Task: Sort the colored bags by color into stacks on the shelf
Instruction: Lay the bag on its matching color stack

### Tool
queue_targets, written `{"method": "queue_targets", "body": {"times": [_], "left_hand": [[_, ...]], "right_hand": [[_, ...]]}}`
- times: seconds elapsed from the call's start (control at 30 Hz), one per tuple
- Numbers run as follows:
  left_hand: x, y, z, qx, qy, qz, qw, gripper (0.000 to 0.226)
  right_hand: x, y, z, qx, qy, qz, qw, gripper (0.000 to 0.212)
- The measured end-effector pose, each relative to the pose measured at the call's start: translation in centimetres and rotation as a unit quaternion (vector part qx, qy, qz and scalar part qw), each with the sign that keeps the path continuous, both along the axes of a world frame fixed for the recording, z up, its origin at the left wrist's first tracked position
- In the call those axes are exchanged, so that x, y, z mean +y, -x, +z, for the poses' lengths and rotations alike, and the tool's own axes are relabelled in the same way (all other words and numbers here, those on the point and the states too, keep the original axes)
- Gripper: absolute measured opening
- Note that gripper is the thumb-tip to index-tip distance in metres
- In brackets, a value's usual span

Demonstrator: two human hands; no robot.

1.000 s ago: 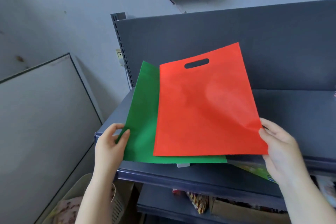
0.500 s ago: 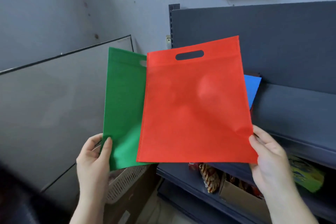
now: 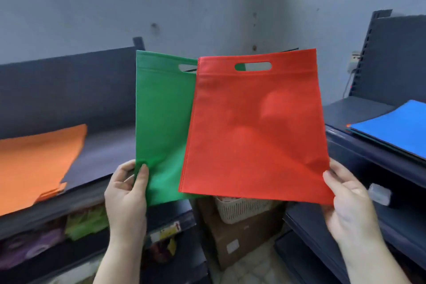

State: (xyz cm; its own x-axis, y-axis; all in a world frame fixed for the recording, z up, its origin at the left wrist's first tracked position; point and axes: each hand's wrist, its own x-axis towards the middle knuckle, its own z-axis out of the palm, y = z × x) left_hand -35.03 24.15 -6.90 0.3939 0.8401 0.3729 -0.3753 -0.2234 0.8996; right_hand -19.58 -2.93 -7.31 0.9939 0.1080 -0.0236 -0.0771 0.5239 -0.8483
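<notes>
green bag (image 3: 161,127) — perhaps half-hidden behind red bag (image 3: 253,127)

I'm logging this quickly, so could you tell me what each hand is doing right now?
Left hand: pinching the green bag at its lower corner.
Right hand: pinching the red bag at its lower corner.

Orange stack (image 3: 34,163) newly in view

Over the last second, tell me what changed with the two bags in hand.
Both bags were lifted off the dark shelf and swung left, now held upright in the air between two shelves. Unchanged: the left hand pinches the green bag, the right hand the red bag, red overlapping green.
</notes>
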Motion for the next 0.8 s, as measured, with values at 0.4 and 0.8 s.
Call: {"method": "queue_targets", "body": {"times": [0.4,0.8], "left_hand": [[10.2,22.9,2.2,-0.003,-0.015,0.186,0.982,0.016],[17.2,39.2,1.3,-0.016,0.011,0.340,0.940,0.020]], "right_hand": [[17.9,14.3,0.3,0.016,0.000,0.211,0.977,0.031],[31.1,26.7,-0.1,0.024,-0.018,0.342,0.939,0.046]]}}
